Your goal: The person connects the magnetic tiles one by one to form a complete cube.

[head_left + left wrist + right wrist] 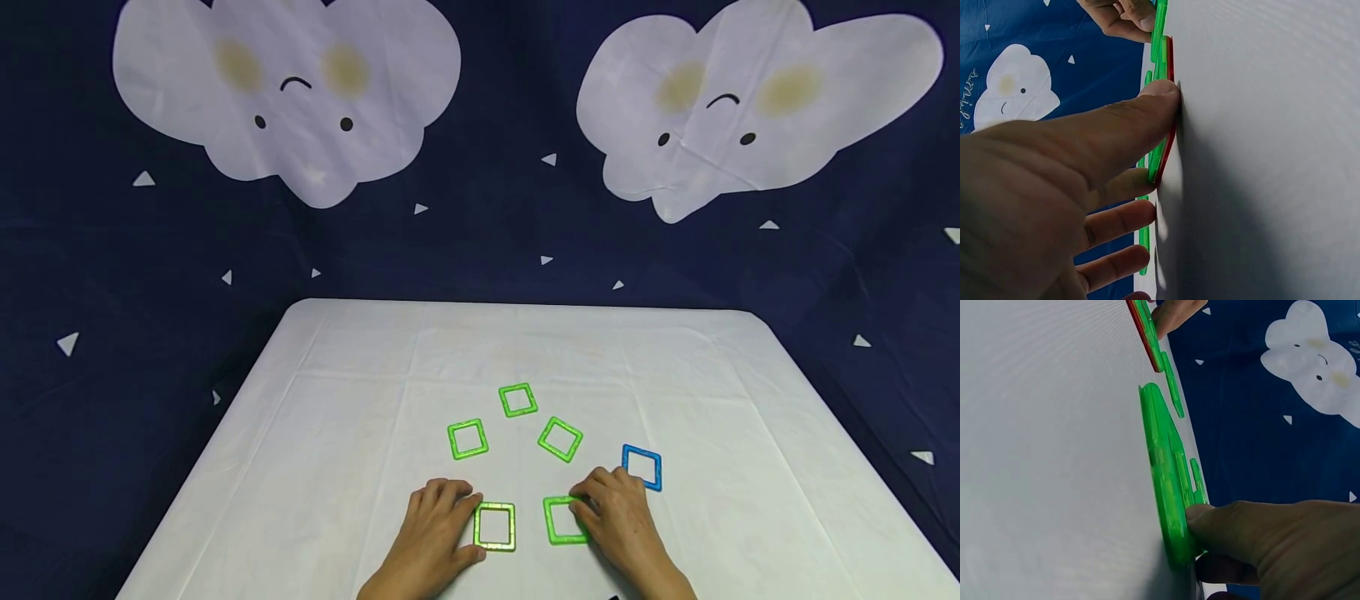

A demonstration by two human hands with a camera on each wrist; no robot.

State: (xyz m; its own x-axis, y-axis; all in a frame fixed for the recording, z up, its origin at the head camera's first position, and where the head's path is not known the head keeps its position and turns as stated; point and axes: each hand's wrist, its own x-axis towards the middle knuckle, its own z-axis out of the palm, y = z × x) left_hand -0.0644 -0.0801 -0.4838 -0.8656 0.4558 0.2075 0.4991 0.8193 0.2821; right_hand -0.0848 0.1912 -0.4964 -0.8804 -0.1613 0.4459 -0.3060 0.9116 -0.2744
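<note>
In the head view my left hand [431, 533] grips a square frame tile [512, 527] by its left side, thumb and forefinger at its near and far corners. The left wrist view reveals two layers: a green tile [1157, 157] lying on a red tile [1165, 159]. To the right, my right hand [621, 517] pinches the right edge of a green square frame [551, 523]. In the right wrist view this green frame [1163, 481] stands edge-on to the camera, thumb on its edge; the other fingers are partly hidden.
Three green square frames lie farther back: a left one [452, 442], a rear one [514, 387] and a right one [553, 452]. A blue square frame [658, 473] lies just beyond my right hand. Behind the white-covered table [360, 350] hangs a dark blue cloth [495, 233] with clouds.
</note>
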